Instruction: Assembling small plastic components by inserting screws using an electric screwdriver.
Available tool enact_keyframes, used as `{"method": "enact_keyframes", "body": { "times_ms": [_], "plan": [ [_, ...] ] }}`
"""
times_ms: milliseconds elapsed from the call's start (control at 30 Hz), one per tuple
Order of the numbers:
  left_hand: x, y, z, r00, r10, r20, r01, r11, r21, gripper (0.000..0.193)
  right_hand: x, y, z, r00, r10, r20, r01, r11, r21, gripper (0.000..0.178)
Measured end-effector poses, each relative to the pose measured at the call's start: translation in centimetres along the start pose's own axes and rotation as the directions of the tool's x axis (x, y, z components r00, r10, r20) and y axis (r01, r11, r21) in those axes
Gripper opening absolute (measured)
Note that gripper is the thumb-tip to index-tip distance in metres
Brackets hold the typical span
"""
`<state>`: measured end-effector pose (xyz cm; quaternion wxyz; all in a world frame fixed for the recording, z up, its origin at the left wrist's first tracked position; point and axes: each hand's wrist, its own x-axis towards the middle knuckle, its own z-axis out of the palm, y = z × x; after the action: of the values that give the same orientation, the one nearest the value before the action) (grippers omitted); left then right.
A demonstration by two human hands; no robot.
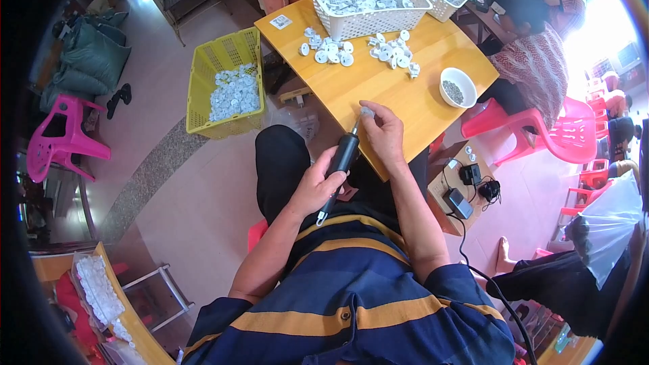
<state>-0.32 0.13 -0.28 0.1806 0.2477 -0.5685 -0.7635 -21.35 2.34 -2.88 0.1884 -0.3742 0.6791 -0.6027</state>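
"Two loose piles of white disc-topped fittings (pixel 327 49) lie on the bench (pixel 338 88). Which step is in hand?"

"Driving a screw into a single piece, I'd judge. The left hand (pixel 316 182) aims a black electric screwdriver (pixel 344 153) at a small whitish piece (pixel 366 112), which the right hand (pixel 387 136) holds by the bench's near edge."

"And the fingers?"

"Left: curled right round the barrel. Right: thumb and forefinger brought nearly together, pinching the piece at their tips; I see nothing else in that hand."

"Is the shaft (pixel 356 124) seated?"

"Cannot tell. Its tip either touches the piece or stops just beside it, and any screw there is too small to make out."

"So what does the next move call for?"

"Probably keeping the shaft in line and the pinch firm, so the piece doesn't spin. Fresh screws would likely come from the white bowl (pixel 446 99) of small grey bits (pixel 453 92), toward the bench's right side."
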Motion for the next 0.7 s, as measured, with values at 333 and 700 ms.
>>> {"method": "enact_keyframes", "body": {
  "times_ms": [333, 700],
  "plan": [
    [0.1, -0.27, -0.1, 1.0, -0.006, 0.002, 0.006, 1.0, -0.008, 0.053, -0.18, -0.5, 0.0, 0.997, -0.072, 0.005, 0.072, 0.996, -0.045, 0.024],
    [0.12, -0.19, -0.04, 1.0, -0.02, 0.011, 0.02, 1.0, -0.016, 0.054, -0.12, 0.01, -0.02, 1.0, -0.023, 0.011, 0.023, 1.0, -0.017, 0.024]
  ]
}}
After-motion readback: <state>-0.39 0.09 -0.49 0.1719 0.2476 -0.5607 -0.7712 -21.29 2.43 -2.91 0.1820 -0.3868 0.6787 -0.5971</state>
